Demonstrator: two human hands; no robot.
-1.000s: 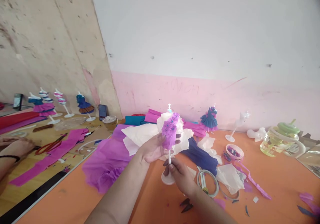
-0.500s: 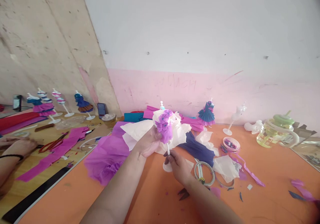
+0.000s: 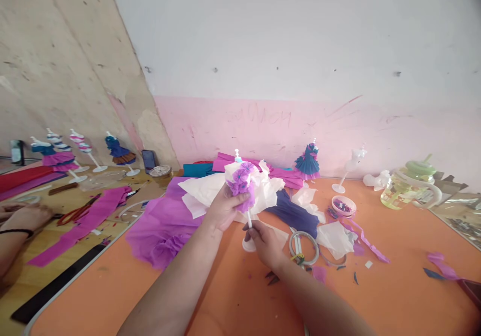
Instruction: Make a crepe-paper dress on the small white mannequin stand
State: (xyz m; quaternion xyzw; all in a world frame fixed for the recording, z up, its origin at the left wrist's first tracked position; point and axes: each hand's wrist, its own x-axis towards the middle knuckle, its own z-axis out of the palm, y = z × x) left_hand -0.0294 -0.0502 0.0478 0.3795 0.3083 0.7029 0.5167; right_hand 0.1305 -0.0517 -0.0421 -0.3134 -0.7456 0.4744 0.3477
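Note:
A small white dress-form mannequin (image 3: 237, 155) stands in front of me, dressed in purple and white crepe paper with purple paper flowers (image 3: 242, 176). My left hand (image 3: 224, 208) is closed around its paper-covered body, the thumb lying across the purple paper. Lower down, my right hand (image 3: 265, 243) pinches the white stem just above the round base (image 3: 248, 245). Beside my right hand lie a tape roll (image 3: 313, 256) and dark scissors partly hidden by my wrist. Purple crepe paper (image 3: 150, 236) spreads to the left of my left hand.
Behind are a dressed mannequin (image 3: 308, 163) and a bare one (image 3: 353, 163). To the right stand a pink bowl (image 3: 343, 212) and a yellow-green jug (image 3: 404, 191). On the left table, another person's hand (image 3: 28, 218) rests near red-handled scissors (image 3: 77, 213) and several small mannequins.
The view has shifted slightly, so the scene sits a little higher and further left. My left thumb now lies across the purple paper; both hands keep their hold.

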